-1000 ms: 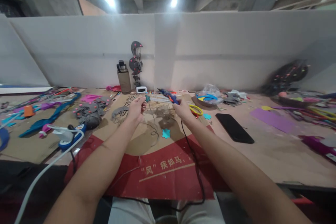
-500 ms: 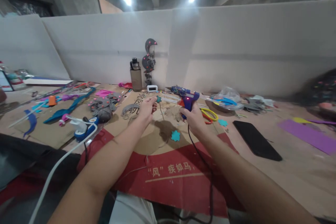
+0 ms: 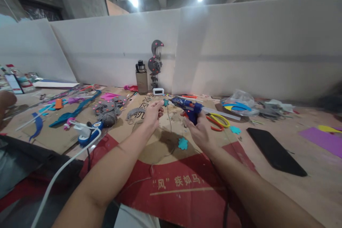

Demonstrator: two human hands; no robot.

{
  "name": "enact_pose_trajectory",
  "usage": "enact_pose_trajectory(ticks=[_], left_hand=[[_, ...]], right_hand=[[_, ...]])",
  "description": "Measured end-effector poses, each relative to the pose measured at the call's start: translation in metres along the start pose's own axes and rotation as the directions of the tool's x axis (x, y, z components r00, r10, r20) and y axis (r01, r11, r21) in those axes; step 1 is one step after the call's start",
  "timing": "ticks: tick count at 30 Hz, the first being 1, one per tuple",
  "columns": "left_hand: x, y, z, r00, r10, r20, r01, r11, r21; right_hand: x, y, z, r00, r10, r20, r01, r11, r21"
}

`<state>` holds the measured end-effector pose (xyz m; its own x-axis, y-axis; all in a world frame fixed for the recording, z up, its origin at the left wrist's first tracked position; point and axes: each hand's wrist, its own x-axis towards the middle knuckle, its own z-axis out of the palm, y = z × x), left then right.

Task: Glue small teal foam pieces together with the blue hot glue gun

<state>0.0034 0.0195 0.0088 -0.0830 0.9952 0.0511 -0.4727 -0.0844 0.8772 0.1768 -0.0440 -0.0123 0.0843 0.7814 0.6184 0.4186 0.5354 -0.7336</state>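
Observation:
Between the fingertips of my left hand [image 3: 154, 114] is a small teal flower cutout [image 3: 166, 103], with a thin grey string [image 3: 170, 121] hanging down from it. My right hand [image 3: 199, 130] is wrapped round the handle of a blue hot glue gun [image 3: 189, 107]. Its nozzle points left and sits close to the cutout; whether they touch I cannot tell. A clear glue stick [image 3: 223, 113] juts out of the gun's back. Below, on the cardboard [image 3: 157, 140], lies a second teal flower cutout [image 3: 183, 143], with string trailing near it.
Yellow-and-red scissors [image 3: 219, 121], another teal cutout [image 3: 235, 130] and a black phone [image 3: 275, 151] lie to the right. A blue power strip [image 3: 91, 133] with a white cable and grey yarn [image 3: 108, 114] are on the left. A bottle [image 3: 141, 78] stands behind; another person's hand [image 3: 5, 103] shows far left.
The glue gun has turned to lie more level, and its nozzle has come closer to the held cutout. The whole view has shifted slightly. My left hand keeps its pinch.

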Motion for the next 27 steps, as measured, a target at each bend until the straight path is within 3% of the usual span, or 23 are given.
enact_pose_trajectory(ticks=[12,27], left_hand=[[-0.003,0.002,0.002,1.000,0.026,0.003,-0.026,1.000,0.004],[-0.006,0.000,0.004,0.995,0.095,-0.007,-0.094,0.991,0.096]], right_hand=[[-0.002,-0.008,0.000,0.996,0.068,0.056,-0.062,0.993,-0.102],[-0.005,-0.010,0.000,0.997,0.019,0.073,-0.009,0.990,-0.142]])
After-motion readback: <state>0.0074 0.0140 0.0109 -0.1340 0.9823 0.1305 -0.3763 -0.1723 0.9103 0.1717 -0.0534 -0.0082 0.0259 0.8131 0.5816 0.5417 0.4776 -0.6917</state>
